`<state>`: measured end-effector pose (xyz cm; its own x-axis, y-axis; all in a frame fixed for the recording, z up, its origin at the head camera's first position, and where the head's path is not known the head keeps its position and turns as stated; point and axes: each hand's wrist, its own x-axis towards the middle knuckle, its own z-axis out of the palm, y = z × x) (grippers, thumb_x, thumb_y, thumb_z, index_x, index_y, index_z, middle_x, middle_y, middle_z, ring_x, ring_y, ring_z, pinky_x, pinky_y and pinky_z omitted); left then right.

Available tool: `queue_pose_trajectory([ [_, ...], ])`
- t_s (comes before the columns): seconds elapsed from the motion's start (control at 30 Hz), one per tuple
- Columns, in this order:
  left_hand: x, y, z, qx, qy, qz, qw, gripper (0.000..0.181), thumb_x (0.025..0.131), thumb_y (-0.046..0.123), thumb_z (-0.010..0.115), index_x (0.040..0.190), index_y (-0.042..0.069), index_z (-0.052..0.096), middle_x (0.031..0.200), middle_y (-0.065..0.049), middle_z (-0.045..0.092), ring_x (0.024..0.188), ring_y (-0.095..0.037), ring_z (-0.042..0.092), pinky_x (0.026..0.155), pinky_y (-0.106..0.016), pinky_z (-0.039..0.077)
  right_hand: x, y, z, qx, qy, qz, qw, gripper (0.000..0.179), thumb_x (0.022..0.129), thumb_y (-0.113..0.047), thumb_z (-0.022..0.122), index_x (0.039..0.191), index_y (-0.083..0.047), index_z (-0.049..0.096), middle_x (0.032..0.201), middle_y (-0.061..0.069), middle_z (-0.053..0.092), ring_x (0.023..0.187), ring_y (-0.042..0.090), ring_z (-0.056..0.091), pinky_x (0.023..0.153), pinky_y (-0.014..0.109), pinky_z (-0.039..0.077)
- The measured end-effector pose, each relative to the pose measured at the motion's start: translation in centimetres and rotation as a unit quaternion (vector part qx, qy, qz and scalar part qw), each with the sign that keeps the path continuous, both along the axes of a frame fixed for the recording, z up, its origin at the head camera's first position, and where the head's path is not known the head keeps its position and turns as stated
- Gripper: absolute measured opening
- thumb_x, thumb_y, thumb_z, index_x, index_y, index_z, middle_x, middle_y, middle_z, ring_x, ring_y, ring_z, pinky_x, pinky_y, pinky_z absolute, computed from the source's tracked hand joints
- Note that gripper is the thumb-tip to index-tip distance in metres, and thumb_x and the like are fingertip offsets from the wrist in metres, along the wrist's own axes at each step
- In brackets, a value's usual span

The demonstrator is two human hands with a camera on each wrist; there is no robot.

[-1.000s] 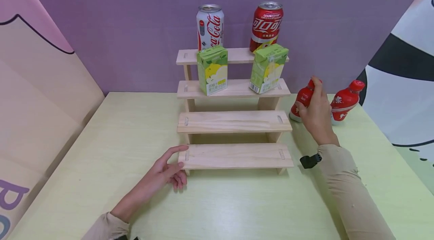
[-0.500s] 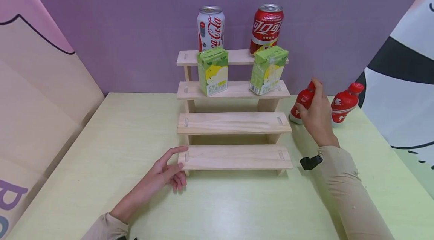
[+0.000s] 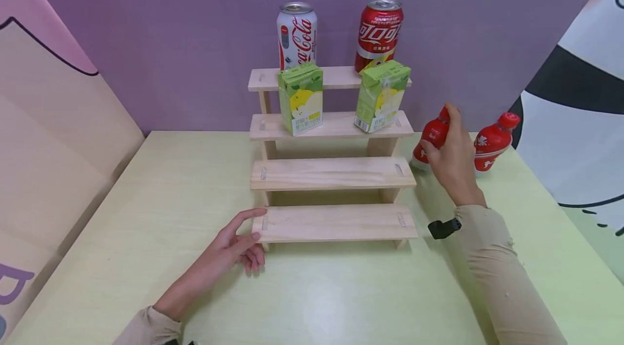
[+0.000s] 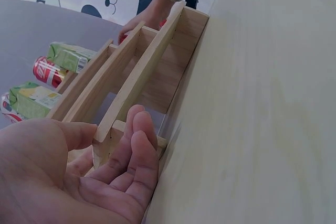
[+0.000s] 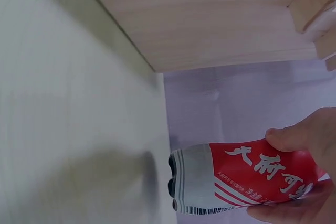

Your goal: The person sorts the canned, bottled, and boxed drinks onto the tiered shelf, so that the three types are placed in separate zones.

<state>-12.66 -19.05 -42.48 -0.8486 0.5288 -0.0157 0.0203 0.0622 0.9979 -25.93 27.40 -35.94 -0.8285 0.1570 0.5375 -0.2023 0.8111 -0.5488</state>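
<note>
A pale wooden stand (image 3: 333, 173) with stepped shelves sits on the table. My left hand (image 3: 233, 247) grips the left end of its lowest shelf. Thumb and index finger are on that shelf end, and the other fingers curl beneath it in the left wrist view. To the right of the stand, my right hand (image 3: 452, 163) holds a red plastic cola bottle (image 5: 247, 177) round its upper body. The bottle's grey base hovers close over the table, with a shadow (image 5: 151, 182) beside it. A second red bottle (image 3: 492, 143) stands just right of that hand.
On the top shelf stand a white Coca-Cola can (image 3: 297, 36) and a red cola can (image 3: 378, 33). Two green juice cartons, a left carton (image 3: 301, 100) and a right carton (image 3: 382, 97), occupy the shelf below. A purple backdrop (image 3: 205, 36) rises behind the table.
The head view has shifted slightly. My right hand and its bottle have risen a little against the other bottle. My left hand keeps its grip on the shelf end.
</note>
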Motion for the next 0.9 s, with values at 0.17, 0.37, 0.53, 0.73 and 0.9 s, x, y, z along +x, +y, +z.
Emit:
queue_pose_trajectory([
  [0.17,0.0,0.0,0.0,0.004,0.001,-0.002,1.0,0.048,0.108,0.023,0.046,0.153,0.023,0.03,0.082,-0.024,0.067,0.068,-0.025,0.064,0.061,-0.033,0.056,0.4,-0.5,1.1,-0.009,-0.002,-0.007,0.9999,0.103,0.086,-0.003,0.076,0.159,-0.028,0.008,0.152,0.018,0.041,0.136,0.042,0.043,0.102,0.065,0.039],
  [0.37,-0.1,0.0,-0.1,0.01,0.001,-0.005,0.9999,0.049,0.108,0.023,0.046,0.154,0.022,0.029,0.082,-0.023,0.067,0.067,-0.023,0.064,0.06,-0.031,0.055,1.1,-1.0,2.3,0.0,0.01,-0.008,0.9999,0.095,0.085,-0.004,0.077,0.157,-0.023,0.017,0.147,0.02,0.046,0.131,0.044,0.047,0.1,0.065,0.042],
  [0.53,0.0,0.0,-0.2,0.01,0.005,-0.008,0.9999,0.049,0.108,0.023,0.046,0.154,0.021,0.029,0.082,-0.024,0.067,0.067,-0.024,0.064,0.06,-0.032,0.056,1.6,-1.5,3.2,0.006,0.023,-0.002,0.9997,0.096,0.083,-0.004,0.079,0.157,-0.025,0.021,0.148,0.018,0.047,0.132,0.042,0.047,0.1,0.064,0.043],
  [0.73,-0.1,0.0,-0.2,0.008,0.008,-0.01,0.9999,0.049,0.108,0.023,0.045,0.154,0.02,0.027,0.082,-0.024,0.067,0.068,-0.026,0.064,0.06,-0.033,0.056,2.4,-2.4,4.4,0.017,0.045,0.01,0.9988,0.096,0.082,-0.003,0.08,0.158,-0.026,0.024,0.144,0.019,0.05,0.127,0.043,0.051,0.096,0.064,0.046],
  [0.9,-0.1,-0.1,-0.3,0.009,0.009,-0.008,0.9999,0.049,0.108,0.023,0.045,0.154,0.021,0.028,0.081,-0.024,0.067,0.067,-0.027,0.064,0.06,-0.033,0.056,3.2,-3.2,5.3,0.024,0.059,0.009,0.9979,0.095,0.083,-0.006,0.08,0.158,-0.027,0.025,0.141,0.019,0.053,0.111,0.041,0.057,0.089,0.063,0.051],
])
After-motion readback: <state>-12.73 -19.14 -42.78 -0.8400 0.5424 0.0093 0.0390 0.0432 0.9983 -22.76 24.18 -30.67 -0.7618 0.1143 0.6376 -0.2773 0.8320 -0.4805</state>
